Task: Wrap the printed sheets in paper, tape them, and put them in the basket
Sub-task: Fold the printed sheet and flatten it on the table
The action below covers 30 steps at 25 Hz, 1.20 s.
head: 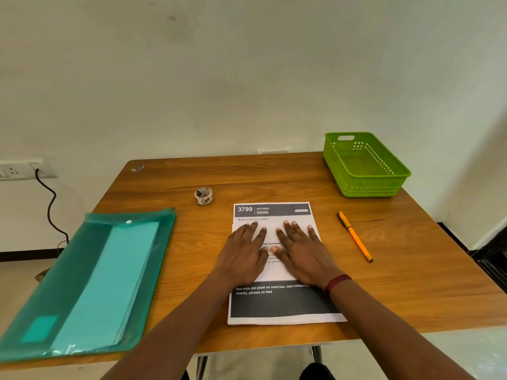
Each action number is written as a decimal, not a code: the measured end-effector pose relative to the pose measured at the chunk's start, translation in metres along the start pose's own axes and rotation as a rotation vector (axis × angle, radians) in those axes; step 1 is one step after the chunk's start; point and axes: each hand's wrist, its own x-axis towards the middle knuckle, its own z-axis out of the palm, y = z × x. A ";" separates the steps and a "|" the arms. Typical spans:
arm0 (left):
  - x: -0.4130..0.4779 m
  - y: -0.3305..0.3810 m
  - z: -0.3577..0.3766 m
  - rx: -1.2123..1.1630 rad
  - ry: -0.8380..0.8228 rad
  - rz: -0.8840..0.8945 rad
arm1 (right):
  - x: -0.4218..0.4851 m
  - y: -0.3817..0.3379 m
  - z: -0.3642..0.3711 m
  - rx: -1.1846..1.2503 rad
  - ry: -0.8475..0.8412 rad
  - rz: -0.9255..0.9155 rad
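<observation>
Centre frame: pressing printed sheets [282,305] flat with left hand [244,255], right hand [303,255], fingers spread; likely light, floppy, slippery, so pinching an edge.

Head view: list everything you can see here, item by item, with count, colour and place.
table: one, brown wood, fills the middle of the view
printed sheets: one stack, white with dark bands, near front centre of the table
tape roll: one, white with a pattern, beyond the sheets to their left
pen: one, orange, right of the sheets
basket: one, green, far right corner, nothing visible inside
folder: one, translucent teal, left side, lighter paper inside
small scrap: one, far left corner, too small to identify
wall socket: one, white, left wall
cable: one, black, hangs from the socket
wristband: one, dark red, right wrist
left hand: flat on the sheets
right hand: flat on the sheets
</observation>
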 end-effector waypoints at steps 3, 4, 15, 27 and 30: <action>0.001 0.000 0.002 -0.010 -0.058 0.014 | 0.004 -0.009 0.004 0.034 -0.012 -0.034; 0.000 0.000 0.002 -0.009 -0.073 0.015 | 0.006 -0.011 0.004 0.038 -0.016 -0.049; 0.004 -0.003 0.006 -0.080 -0.065 -0.181 | 0.005 0.025 0.010 0.014 0.022 0.157; 0.010 -0.012 0.007 -0.293 0.044 -0.311 | 0.007 0.025 0.007 0.085 0.048 0.170; 0.014 -0.013 -0.003 -0.311 0.034 -0.312 | 0.015 0.037 -0.009 0.076 0.044 0.187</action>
